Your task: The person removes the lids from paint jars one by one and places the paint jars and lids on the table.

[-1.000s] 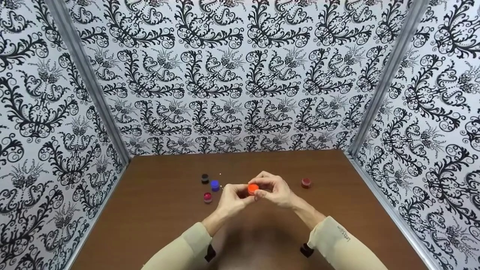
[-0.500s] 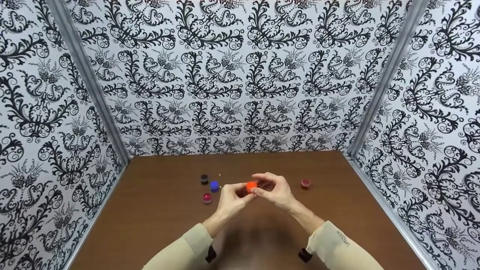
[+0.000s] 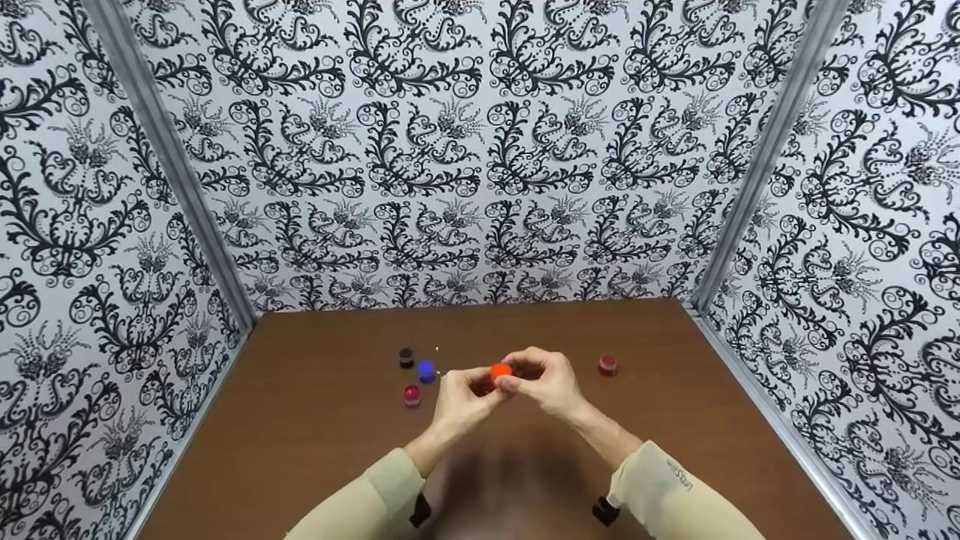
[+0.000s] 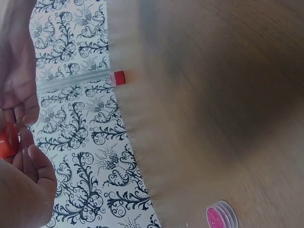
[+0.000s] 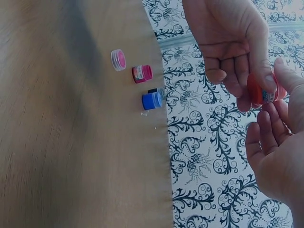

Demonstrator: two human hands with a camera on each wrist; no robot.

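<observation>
A small orange-red paint jar (image 3: pixel 501 372) is held above the table between both hands. My left hand (image 3: pixel 463 401) grips it from the left; in the right wrist view its thumb lies across the labelled jar (image 5: pixel 260 89). My right hand (image 3: pixel 551 382) pinches the jar's other end, with the thumb against it in the head view. In the left wrist view the jar (image 4: pixel 8 141) is partly cut off by the frame edge. To the left of the hands stand a blue jar (image 3: pixel 426 371), a black jar (image 3: pixel 406 358) and a pink jar (image 5: pixel 142 73).
A clear-rimmed pink lid (image 5: pixel 118 60) lies by the pink jar. Another red jar (image 3: pixel 607 365) stands to the right on the brown table (image 3: pixel 322 450). Small white specks (image 5: pixel 145 113) lie near the blue jar. Patterned walls (image 3: pixel 480 150) enclose the table's back and sides.
The right hand's fingers have shifted around the orange-red jar, the index finger coming away from its top edge. The jar has moved slightly left. The other jars stay in place.
</observation>
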